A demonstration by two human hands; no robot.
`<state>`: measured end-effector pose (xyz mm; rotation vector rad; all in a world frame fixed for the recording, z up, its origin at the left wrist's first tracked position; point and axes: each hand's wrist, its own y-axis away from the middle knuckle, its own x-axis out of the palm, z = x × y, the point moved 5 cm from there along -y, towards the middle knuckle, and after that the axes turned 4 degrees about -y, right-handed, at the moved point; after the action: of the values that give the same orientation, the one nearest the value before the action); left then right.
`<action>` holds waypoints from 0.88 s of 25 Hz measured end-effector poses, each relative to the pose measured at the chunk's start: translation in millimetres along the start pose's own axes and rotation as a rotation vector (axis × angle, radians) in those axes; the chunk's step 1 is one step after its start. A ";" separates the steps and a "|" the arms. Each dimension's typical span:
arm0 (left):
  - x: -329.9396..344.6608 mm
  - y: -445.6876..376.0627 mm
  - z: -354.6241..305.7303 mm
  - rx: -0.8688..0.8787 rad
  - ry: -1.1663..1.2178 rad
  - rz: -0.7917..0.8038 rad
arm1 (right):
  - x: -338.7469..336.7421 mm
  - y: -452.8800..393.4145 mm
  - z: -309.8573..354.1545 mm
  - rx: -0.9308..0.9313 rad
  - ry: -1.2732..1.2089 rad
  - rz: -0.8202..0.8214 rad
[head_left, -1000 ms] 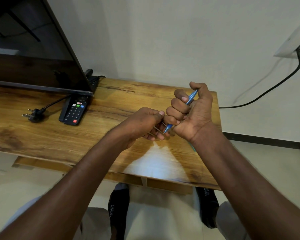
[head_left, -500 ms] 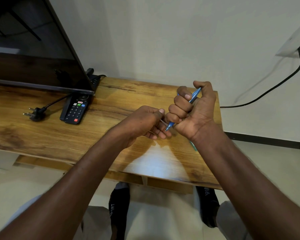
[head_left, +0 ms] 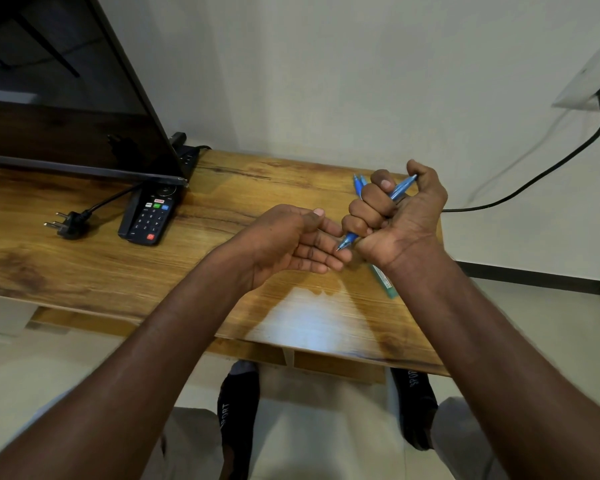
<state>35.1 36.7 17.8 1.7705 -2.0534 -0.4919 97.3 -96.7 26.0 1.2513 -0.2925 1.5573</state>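
My right hand [head_left: 397,216] grips a blue pen [head_left: 400,189] in a fist above the right part of the wooden table [head_left: 222,216]. The pen's tip [head_left: 342,244] points down and left and pokes out below the fist. My left hand [head_left: 291,242] is beside it, fingers stretched out and relaxed, their tips just under the pen tip. Nothing shows in the left hand. Two more blue pens [head_left: 358,183] lie on the table behind the right fist. A green pen packet [head_left: 383,281] lies under my right wrist.
A dark TV screen [head_left: 66,109] stands at the back left. A black remote [head_left: 149,216] and a loose black plug [head_left: 71,223] lie in front of it. A black cable [head_left: 534,178] runs along the wall to a socket at the right. My feet [head_left: 239,403] are under the table.
My left hand has opened from a closed pinch near the pen tip to stretched fingers. The thin part it held earlier is out of sight. The right fist has stayed on the pen.
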 end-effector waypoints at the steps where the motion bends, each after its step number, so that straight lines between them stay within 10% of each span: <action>1: 0.0 0.0 -0.6 0.000 0.022 0.001 | -1.0 -0.6 0.0 0.003 -0.010 -0.008; 22: 1.3 3.5 -3.4 -0.008 0.021 0.004 | 2.3 -0.5 0.1 0.019 0.051 0.004</action>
<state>33.6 35.9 22.5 1.7593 -2.0383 -0.4777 98.0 -95.3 27.7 1.2239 -0.2477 1.5964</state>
